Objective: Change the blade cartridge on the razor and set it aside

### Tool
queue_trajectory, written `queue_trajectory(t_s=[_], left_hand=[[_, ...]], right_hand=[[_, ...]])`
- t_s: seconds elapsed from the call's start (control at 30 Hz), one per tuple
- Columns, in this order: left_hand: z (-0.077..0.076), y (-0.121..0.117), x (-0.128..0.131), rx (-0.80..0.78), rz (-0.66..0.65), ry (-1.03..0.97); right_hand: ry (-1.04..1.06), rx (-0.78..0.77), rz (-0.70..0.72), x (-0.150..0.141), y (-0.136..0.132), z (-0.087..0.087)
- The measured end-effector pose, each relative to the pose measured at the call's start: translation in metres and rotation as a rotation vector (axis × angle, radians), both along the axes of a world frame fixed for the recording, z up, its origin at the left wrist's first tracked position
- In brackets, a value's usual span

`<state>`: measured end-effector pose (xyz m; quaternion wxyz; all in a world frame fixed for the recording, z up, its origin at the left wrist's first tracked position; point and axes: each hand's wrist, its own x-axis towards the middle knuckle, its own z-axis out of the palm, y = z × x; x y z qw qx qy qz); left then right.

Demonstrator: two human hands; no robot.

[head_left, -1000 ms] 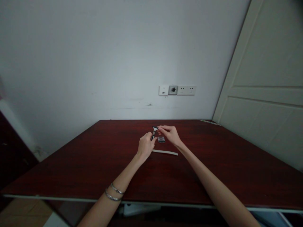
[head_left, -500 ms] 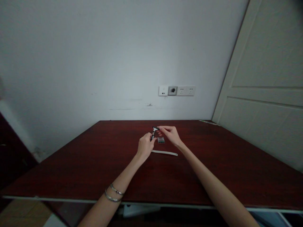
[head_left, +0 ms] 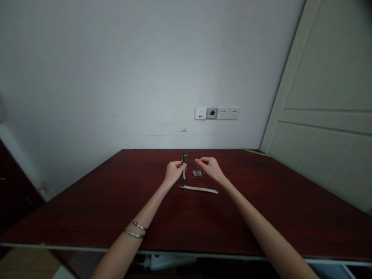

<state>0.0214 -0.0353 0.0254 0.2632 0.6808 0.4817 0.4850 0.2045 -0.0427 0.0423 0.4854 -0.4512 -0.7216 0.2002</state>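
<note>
My left hand (head_left: 173, 171) is closed round the handle of a small black razor (head_left: 183, 167), held upright above the dark red table (head_left: 87, 209), its head showing a green strip at the top. My right hand (head_left: 209, 167) hovers a little to the right of the razor, fingers curled in a loose pinch; whether it holds anything is too small to make out. Between the hands, on the table, lies a small clear blade case (head_left: 197, 174). A thin white strip (head_left: 198, 189) lies flat just in front of both hands.
A white wall with a row of sockets (head_left: 217, 113) rises behind the table. A pale door (head_left: 328, 116) stands at the right. Two bracelets (head_left: 135, 229) circle my left wrist. The table's near edge (head_left: 186, 254) runs across the bottom.
My right hand has let go of the razor head and drawn slightly right. My left hand has shifted left and turned the razor upright.
</note>
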Motion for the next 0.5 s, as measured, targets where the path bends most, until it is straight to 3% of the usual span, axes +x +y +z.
queue_trajectory(t_s=[0.13, 0.27, 0.5], left_hand=[[0.01, 0.013, -0.008, -0.179, -0.105, -0.1], [0.012, 0.02, -0.011, -0.316, -0.193, -0.195], [0.014, 0.018, -0.004, -0.407, -0.225, -0.235]], right_hand=[[-0.361, 0.066, -0.017, -0.011, -0.013, 0.003], [-0.621, -0.024, -0.103, -0.027, -0.022, 0.002], [-0.808, -0.034, -0.14, -0.044, -0.024, -0.007]])
